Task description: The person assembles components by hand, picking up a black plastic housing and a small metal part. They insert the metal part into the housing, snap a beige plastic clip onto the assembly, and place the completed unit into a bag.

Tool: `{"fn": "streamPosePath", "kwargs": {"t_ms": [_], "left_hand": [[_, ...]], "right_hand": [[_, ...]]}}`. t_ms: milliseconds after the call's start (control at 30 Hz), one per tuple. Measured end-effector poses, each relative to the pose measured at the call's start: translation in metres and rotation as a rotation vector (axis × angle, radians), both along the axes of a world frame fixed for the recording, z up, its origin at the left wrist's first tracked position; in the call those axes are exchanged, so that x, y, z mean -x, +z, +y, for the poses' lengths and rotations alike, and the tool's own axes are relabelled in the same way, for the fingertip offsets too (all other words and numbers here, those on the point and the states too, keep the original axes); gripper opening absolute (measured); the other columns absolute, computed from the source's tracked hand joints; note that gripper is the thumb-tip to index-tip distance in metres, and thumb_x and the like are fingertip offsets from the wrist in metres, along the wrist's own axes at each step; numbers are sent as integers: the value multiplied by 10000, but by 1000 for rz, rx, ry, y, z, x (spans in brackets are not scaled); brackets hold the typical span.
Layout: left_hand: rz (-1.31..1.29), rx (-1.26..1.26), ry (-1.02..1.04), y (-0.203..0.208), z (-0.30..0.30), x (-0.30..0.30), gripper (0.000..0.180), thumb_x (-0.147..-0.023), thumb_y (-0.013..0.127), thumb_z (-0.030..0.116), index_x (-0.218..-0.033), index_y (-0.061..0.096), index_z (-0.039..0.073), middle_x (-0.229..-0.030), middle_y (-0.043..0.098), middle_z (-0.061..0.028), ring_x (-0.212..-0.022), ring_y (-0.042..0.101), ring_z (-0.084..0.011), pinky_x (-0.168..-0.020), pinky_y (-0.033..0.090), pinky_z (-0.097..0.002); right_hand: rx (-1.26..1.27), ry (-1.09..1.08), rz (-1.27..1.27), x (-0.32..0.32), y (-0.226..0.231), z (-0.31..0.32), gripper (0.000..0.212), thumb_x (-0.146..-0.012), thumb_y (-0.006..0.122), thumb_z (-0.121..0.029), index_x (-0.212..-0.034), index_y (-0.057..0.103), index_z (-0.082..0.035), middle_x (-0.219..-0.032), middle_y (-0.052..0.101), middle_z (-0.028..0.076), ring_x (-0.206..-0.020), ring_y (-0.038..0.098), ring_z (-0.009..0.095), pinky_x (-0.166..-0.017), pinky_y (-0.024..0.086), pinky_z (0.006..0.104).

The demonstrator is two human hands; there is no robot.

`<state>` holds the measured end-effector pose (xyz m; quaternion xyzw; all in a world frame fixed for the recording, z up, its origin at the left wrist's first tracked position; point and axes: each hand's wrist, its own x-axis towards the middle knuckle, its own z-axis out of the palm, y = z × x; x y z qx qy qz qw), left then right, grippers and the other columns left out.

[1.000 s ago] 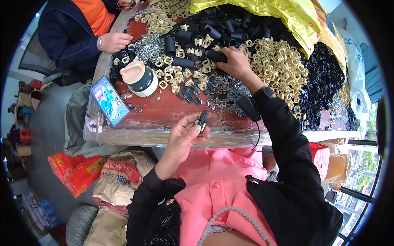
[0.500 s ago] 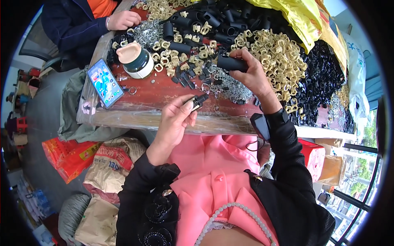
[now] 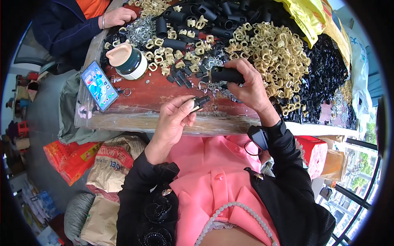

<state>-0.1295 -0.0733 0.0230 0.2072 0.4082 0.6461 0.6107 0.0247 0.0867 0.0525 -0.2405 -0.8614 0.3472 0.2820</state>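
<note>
Between thumb and fingers, my left hand [image 3: 174,119] pinches a small black plastic part with a beige piece [image 3: 200,102], held over the table's near edge. My right hand [image 3: 250,86] grips a black plastic tube [image 3: 227,75] a little farther off and to the right. The tube lies sideways, its open end toward the left. The two held parts are apart. Just beyond them lie small black blocks [image 3: 180,77] and a scatter of silvery metal bits [image 3: 215,61]. A big heap of beige plastic clips [image 3: 279,57] rises beside my right hand.
More black tubes [image 3: 223,20] are piled at the back, and small black parts [image 3: 328,78] heap at the right under a yellow bag [image 3: 301,16]. A lidded jar [image 3: 133,65] and a lit phone [image 3: 98,86] stand at the left. Another person's hand [image 3: 119,17] rests at the far left.
My right hand has brought the black tube slightly nearer and leftward, toward the part in my left hand. My left hand stays almost in place. The whole view has shifted slightly.
</note>
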Motion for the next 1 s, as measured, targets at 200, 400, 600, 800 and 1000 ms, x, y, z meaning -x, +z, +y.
{"fn": "streamPosePath", "kwargs": {"t_ms": [200,400,600,800,1000], "left_hand": [[-291,54,23,-4,1,2,250,-821,513,176,-961,518,-32,-827,584,-147,-589,555,-113,-520,473,-185],[-401,115,57,-2,-1,5,231,-831,493,171,-944,519,-29,-831,584,-168,-590,564,-124,-522,485,-189],[-323,142,64,-2,-4,5,235,-828,500,157,-965,512,-34,-819,586,-151,-615,569,-124,-527,487,-194],[31,62,116,7,-5,-6,266,-816,523,129,-1023,499,-36,-787,580,-104,-637,558,-111,-557,466,-196],[805,-92,154,10,-3,-10,292,-796,548,113,-1048,502,-28,-825,553,-72,-700,521,-102,-622,425,-207]], "right_hand": [[-7,-30,-5,3,2,-3,380,-576,537,48,-944,495,-39,-867,509,92,-795,527,224,-695,420,275],[17,-40,-29,2,2,-8,381,-583,544,44,-952,495,-39,-871,510,95,-804,528,230,-700,423,278],[29,-49,-37,-1,4,-13,395,-588,557,35,-971,495,-40,-883,510,94,-816,527,232,-704,424,277],[59,-7,9,-3,10,-13,405,-593,565,18,-989,496,-34,-898,507,98,-830,525,225,-713,424,277],[64,36,34,-6,9,-8,319,-647,611,-49,-950,517,-21,-864,517,92,-814,522,217,-700,421,289]]}}
